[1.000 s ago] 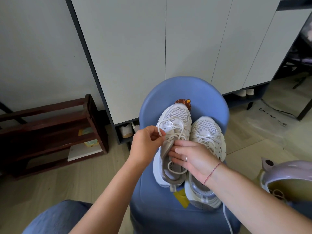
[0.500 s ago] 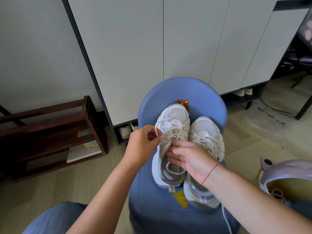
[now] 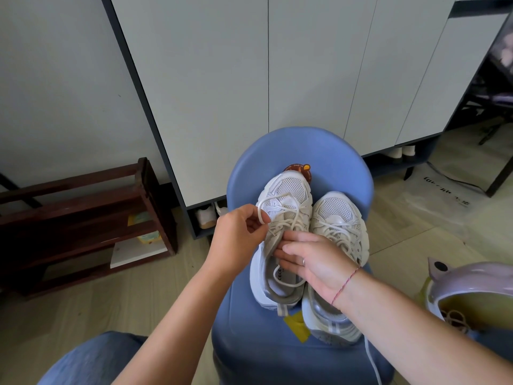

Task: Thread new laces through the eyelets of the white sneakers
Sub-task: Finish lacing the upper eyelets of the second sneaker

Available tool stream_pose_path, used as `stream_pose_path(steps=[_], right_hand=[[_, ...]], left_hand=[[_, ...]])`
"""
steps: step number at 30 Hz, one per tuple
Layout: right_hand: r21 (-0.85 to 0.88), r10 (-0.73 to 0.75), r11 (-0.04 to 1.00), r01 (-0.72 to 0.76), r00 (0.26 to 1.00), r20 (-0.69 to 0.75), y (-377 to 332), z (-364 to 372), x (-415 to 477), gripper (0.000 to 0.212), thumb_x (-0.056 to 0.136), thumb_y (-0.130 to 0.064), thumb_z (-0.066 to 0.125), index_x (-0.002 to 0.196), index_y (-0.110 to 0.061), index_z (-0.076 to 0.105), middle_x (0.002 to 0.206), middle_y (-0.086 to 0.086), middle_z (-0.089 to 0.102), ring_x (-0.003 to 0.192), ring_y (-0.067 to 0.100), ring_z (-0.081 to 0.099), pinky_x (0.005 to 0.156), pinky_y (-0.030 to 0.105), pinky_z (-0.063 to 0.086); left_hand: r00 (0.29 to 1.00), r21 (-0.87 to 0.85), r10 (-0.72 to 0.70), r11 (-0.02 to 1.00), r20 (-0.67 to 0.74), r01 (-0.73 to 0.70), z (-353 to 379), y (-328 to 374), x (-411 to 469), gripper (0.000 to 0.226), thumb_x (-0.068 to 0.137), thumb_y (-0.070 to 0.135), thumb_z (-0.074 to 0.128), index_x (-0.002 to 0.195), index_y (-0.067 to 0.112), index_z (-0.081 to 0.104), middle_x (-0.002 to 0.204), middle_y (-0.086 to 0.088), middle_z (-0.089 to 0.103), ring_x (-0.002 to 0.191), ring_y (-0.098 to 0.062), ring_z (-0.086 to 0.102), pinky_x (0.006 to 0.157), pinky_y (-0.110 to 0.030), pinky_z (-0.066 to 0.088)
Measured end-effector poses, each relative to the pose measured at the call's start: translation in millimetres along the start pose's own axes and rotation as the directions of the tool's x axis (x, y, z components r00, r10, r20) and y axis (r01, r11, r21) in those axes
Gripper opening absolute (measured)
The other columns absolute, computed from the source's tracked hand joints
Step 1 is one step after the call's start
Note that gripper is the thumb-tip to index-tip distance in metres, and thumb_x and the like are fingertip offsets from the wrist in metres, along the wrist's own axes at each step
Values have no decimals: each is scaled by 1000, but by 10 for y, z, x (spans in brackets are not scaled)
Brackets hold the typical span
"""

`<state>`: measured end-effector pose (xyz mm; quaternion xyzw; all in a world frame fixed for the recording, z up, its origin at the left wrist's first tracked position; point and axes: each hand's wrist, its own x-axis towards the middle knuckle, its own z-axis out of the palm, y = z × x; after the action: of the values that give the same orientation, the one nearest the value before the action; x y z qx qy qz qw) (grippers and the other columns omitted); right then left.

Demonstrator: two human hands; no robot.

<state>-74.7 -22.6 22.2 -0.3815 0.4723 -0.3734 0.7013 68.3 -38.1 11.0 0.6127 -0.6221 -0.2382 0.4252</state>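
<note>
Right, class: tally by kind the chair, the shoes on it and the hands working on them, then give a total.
blue chair: 1
white sneakers: 2
hands: 2, left hand pinching a lace, right hand resting on the same sneaker
total: 5
</note>
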Motion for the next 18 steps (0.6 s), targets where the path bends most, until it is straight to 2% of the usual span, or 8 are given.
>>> stream_pose_path(steps=[3,9,13,18], right_hand=[[-8,-2,1000,2,1000,10,3,-6,10,36,91,10,40,89,-14,68,118,24,62,98,24,61,100,38,46],[-13,-3,1000,4,1000,22,7,-19,18,35,92,9,40,89,-14,66,120,24,61,112,31,60,92,31,47],[-15,-10,1000,10,1000,28,14,-19,15,35,92,9,40,90,-15,66,108,18,65,99,23,61,93,31,47],[-28,-10,1000,11,1000,11,29,-10,33,35,91,9,42,90,-15,68,114,24,64,100,23,61,97,37,48]], left_hand=[[999,-40,-35,999,8,35,-1,-32,11,22,81,2,69,74,22,64,65,8,64,57,3,55,59,-6,43],[992,-155,-128,979,17,129,14,-98,35,15,78,3,74,75,16,66,65,10,65,60,1,59,64,-13,49],[992,-160,-124,979,18,126,33,-105,37,13,78,3,73,76,14,66,66,8,66,62,-4,60,67,-19,52],[997,-137,-71,988,11,72,43,-63,21,16,79,2,71,74,16,65,63,10,62,57,0,54,60,-10,44]])
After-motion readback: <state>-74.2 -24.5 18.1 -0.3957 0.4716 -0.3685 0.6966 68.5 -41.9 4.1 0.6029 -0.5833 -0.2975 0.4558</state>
